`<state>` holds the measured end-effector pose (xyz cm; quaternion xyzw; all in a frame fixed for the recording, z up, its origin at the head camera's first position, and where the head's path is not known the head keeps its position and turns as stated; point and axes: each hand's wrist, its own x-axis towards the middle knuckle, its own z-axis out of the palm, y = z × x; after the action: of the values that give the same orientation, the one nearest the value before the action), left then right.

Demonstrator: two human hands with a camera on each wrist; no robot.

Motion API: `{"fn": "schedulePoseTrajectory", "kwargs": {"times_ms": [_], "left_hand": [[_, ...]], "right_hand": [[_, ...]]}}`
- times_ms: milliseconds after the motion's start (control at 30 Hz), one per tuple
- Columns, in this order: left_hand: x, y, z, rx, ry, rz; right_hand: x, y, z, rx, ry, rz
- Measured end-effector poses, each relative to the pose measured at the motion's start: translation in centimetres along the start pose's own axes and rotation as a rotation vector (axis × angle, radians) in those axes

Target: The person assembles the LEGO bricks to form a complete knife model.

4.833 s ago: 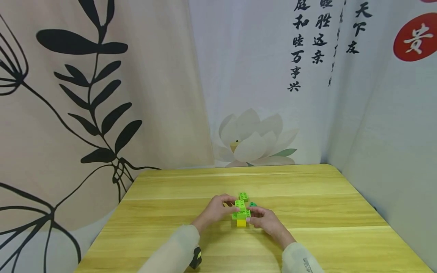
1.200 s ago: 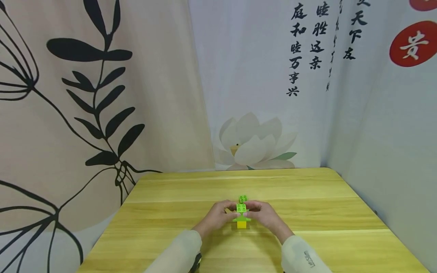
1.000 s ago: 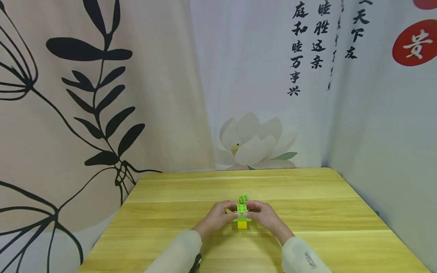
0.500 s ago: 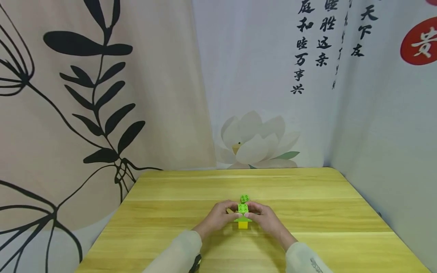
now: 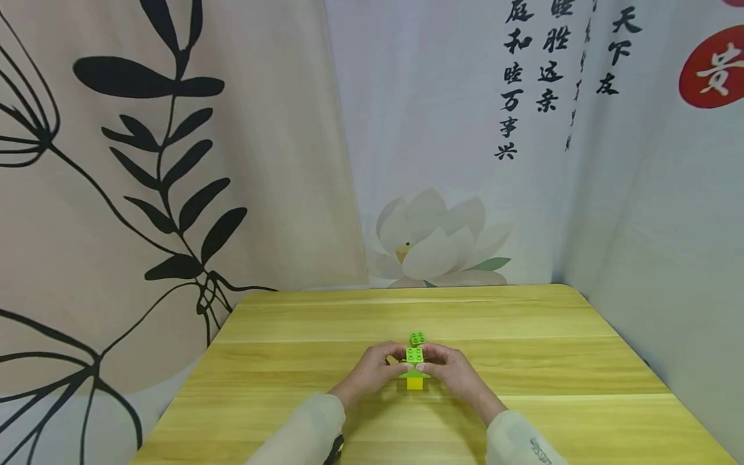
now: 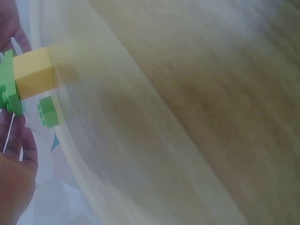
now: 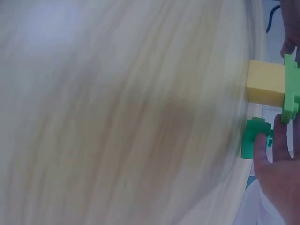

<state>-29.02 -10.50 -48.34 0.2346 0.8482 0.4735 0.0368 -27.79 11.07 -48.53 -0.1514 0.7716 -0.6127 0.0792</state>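
Note:
A small stack of toy building bricks stands on the table in the head view: a yellow brick (image 5: 415, 383) at the bottom, a wider green plate-like piece (image 5: 414, 374) over it, a light green studded brick (image 5: 414, 354) on top. My left hand (image 5: 374, 369) pinches the stack's green part from the left, thumb at the near face, fingers behind. From the other side my right hand (image 5: 453, 373) holds it the same way. Part of the green pieces is hidden by the fingers. The right wrist view shows a dark green brick (image 7: 251, 140) near the right fingers.
Behind the stack lies another light green brick (image 5: 417, 338). The wooden table (image 5: 279, 361) runs back to a printed curtain (image 5: 447, 161). A second curtain panel (image 5: 668, 258) hangs along the right side.
Since the earliest frame, my hands have closed in on the stack's upper green part, and the dark green brick is now hidden in the head view. Over the last second the hands stay nearly still.

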Motion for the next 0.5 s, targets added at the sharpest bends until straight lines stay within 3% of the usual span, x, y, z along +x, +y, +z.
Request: {"fn": "schedulePoseTrajectory", "kwargs": {"times_ms": [233,500], "left_hand": [[-0.03,0.22,-0.01,0.006,0.010,-0.002],[-0.14,0.11,0.13,0.005,0.015,-0.011]], "right_hand": [[0.11,-0.04,0.16,0.029,0.024,0.048],[-0.11,0.09,0.22,-0.008,0.017,0.029]]}}
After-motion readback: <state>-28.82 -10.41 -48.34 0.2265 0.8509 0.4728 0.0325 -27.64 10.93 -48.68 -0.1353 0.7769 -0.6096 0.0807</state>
